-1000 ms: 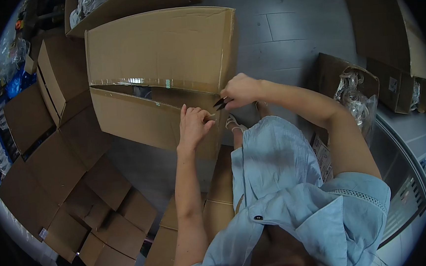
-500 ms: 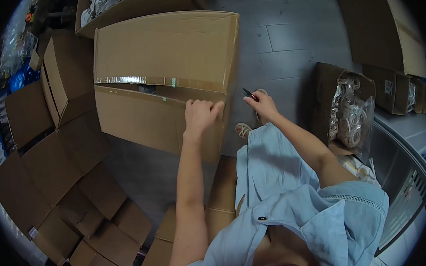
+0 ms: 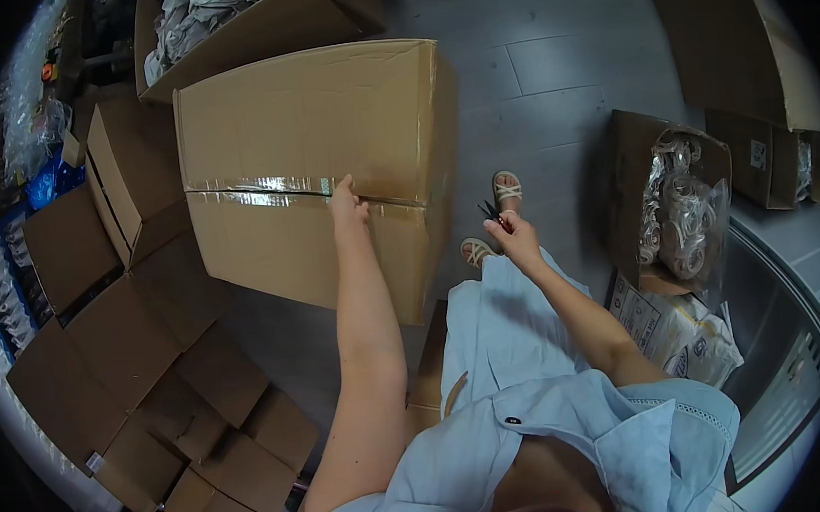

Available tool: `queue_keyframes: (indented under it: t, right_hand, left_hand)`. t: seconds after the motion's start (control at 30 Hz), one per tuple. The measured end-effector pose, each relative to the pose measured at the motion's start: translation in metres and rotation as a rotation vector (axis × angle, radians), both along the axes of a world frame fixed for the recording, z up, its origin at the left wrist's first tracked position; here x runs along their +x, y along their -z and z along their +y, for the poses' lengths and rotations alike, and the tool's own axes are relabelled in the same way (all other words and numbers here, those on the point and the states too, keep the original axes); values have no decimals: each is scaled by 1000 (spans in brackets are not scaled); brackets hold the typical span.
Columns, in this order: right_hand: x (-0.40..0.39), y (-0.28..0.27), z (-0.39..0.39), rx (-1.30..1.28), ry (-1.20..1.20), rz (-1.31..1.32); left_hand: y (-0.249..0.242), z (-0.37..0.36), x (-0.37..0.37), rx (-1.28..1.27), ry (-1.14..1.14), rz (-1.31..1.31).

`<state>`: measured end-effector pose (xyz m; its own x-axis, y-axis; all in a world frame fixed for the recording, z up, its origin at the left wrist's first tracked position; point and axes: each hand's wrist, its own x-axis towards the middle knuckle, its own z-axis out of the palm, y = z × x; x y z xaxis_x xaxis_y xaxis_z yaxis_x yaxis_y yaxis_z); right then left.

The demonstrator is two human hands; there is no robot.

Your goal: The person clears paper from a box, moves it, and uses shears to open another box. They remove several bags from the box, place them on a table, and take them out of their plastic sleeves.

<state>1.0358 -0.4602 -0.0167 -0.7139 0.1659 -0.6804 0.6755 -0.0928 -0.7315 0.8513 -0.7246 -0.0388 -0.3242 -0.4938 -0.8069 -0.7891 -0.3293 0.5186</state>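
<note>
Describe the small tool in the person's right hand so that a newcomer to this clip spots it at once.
Start at the big taped cardboard box in the middle, where the left hand rests on the seam. Go right past its corner to the right hand above the sandalled feet. The small dark snips poke from its fingers, the only black pointed thing there.

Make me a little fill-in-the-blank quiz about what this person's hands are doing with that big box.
1. The left hand rests on the ____ seam of the large cardboard box.
2. The right hand holds small dark ____ beside the box.
3. The person's feet wear ____.
4. The floor left of the box is covered with flattened ____.

Missing words: taped; scissors; sandals; cardboard
</note>
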Motion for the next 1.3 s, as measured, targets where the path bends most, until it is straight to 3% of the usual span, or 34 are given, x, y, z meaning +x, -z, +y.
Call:
queue_keyframes:
  t: [0.1,0.17,0.2,0.23,0.3,0.5,0.9,1.3]
  right_hand:
    - [-1,6,3,-20,-28,-57]
    - [-9,12,-3,-61,13,-62]
    - [-7,13,-11,-101,29,-82]
    - [-6,14,-21,-110,48,-99]
    - [-10,16,-39,16,31,15]
    - [-10,6,-95,198,-45,-75]
    - [-25,32,-141,354,149,9]
    - [-30,43,-125,537,-77,88]
  left_hand:
    - [-4,-8,-1,42,-51,-49]
    - [2,-22,16,337,-263,109]
    - [-17,-4,22,335,-297,130]
    - [-28,8,25,325,-280,111]
    - [-36,25,33,652,-121,177]
    - [-9,32,55,671,103,232]
    - [-3,30,57,681,107,287]
    - [-5,29,54,689,86,244]
